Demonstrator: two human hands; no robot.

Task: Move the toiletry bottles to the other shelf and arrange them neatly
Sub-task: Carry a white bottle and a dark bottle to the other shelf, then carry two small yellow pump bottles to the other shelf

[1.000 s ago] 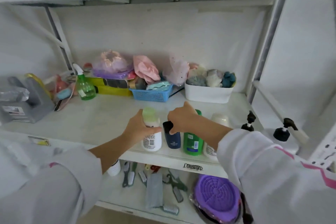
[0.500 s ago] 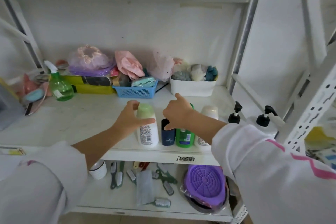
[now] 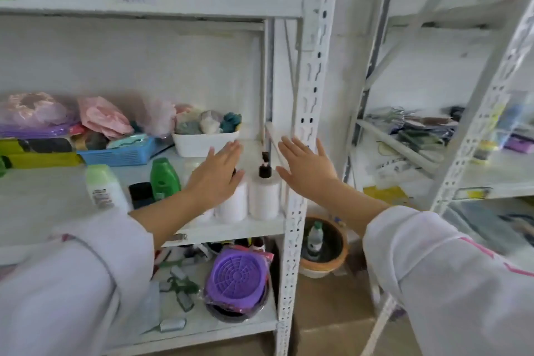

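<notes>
Two white pump bottles stand side by side at the right front corner of the middle shelf (image 3: 245, 230). My left hand (image 3: 215, 175) is open and flat, over the left pump bottle (image 3: 232, 202), hiding its pump head. My right hand (image 3: 306, 167) is open, just right of the right pump bottle (image 3: 264, 196) and in front of the shelf post. Further left in the front row stand a green bottle (image 3: 164, 178), a dark blue bottle (image 3: 141, 195) and a white bottle with a pale green cap (image 3: 104, 186). Neither hand holds anything.
A white tub (image 3: 205, 143) and a blue basket (image 3: 124, 153) of soft items sit at the back of the shelf. The perforated post (image 3: 310, 95) divides this rack from the neighbouring rack's shelf (image 3: 491, 176). A purple round item (image 3: 237, 276) and brushes lie below.
Both hands have left the white, dark blue and green bottles and moved right to either side of the pump bottles. The camera has swung right, showing the neighbouring rack.
</notes>
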